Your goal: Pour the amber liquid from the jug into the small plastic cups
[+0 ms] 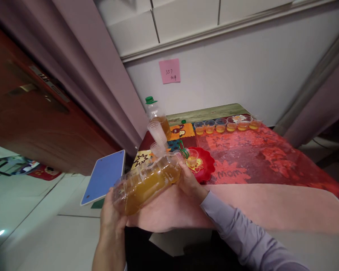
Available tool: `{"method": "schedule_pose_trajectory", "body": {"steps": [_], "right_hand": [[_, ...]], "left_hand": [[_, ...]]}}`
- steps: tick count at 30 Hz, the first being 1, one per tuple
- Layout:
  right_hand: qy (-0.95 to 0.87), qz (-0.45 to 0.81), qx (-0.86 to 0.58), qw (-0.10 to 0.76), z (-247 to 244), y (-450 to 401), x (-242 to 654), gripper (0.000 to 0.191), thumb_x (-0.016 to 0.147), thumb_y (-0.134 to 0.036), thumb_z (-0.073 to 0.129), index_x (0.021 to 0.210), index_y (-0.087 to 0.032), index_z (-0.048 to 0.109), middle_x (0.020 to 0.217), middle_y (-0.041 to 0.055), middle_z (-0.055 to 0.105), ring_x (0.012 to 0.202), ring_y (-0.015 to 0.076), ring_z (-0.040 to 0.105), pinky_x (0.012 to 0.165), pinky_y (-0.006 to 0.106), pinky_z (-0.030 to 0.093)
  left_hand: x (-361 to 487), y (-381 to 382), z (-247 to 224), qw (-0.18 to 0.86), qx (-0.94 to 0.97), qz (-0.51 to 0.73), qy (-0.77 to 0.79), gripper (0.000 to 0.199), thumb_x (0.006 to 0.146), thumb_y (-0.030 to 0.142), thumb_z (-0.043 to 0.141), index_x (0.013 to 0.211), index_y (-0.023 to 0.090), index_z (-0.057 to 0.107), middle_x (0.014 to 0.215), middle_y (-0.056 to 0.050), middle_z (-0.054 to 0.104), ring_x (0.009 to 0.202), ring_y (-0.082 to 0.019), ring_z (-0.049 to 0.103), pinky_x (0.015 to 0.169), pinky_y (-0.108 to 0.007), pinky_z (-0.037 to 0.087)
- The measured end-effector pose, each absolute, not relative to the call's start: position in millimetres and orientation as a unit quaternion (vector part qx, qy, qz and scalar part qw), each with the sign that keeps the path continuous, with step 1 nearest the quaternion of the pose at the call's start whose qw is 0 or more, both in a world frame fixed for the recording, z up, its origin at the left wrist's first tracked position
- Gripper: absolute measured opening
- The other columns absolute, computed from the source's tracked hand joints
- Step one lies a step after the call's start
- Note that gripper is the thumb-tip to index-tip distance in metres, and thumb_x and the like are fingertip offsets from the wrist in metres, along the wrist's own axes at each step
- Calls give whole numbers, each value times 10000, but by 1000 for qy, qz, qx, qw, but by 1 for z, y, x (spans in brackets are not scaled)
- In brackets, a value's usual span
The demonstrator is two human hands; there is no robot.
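Note:
A large clear bottle (151, 186) of yellow liquid is tilted on its side, its neck pointing right toward a small clear cup (192, 158). My left hand (111, 210) wraps round the bottle's base. Near the neck, my right hand (188, 180) grips the bottle's other end. The cup stands on a red scalloped plate (207, 165) and holds some yellow liquid. Something green and thin (183, 148) shows beside the cup. Behind the bottle a stack of clear cups (157, 134) leans at an angle.
A second bottle (165, 126) with a green cap stands at the back left. Several cups with yellow liquid (220, 126) line the table's far side. A green cap (183, 121) lies near them. A blue board (106, 175) is left of the table (271, 165); a wall rises behind.

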State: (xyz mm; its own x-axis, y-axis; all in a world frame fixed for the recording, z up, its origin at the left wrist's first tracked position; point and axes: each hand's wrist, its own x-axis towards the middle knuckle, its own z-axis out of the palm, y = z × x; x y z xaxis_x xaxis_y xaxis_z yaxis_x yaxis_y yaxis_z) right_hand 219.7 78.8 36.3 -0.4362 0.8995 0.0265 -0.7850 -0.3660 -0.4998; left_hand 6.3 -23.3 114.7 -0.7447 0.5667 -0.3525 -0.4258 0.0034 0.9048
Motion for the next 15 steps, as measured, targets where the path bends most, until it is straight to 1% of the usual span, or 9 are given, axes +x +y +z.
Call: {"method": "schedule_pose_trajectory", "body": {"steps": [3, 8, 15], "right_hand": [[-230, 817, -130, 512, 35, 80, 220, 465, 964, -615, 766, 1306, -304, 820, 1380, 12, 869, 1436, 306, 742, 1309, 487, 536], [-234, 820, -131, 506, 32, 81, 219, 501, 962, -636, 756, 1326, -296, 811, 1395, 23, 864, 1451, 312, 732, 1315, 504, 529], [-229, 816, -133, 515, 31, 81, 218, 492, 966, -634, 758, 1322, -296, 807, 1427, 22, 851, 1473, 293, 719, 1314, 471, 527]], "left_hand": [[4, -23, 111, 349, 61, 703, 616, 230, 926, 394, 712, 959, 193, 818, 901, -55, 823, 878, -257, 774, 916, -386, 651], [0, -23, 107, 349, 63, 706, 613, 248, 925, 411, 719, 971, 191, 824, 913, -50, 828, 858, -244, 769, 908, -368, 647], [2, -24, 108, 350, 64, 703, 616, 247, 919, 408, 715, 969, 189, 816, 922, -67, 834, 879, -261, 788, 874, -367, 650]]}}
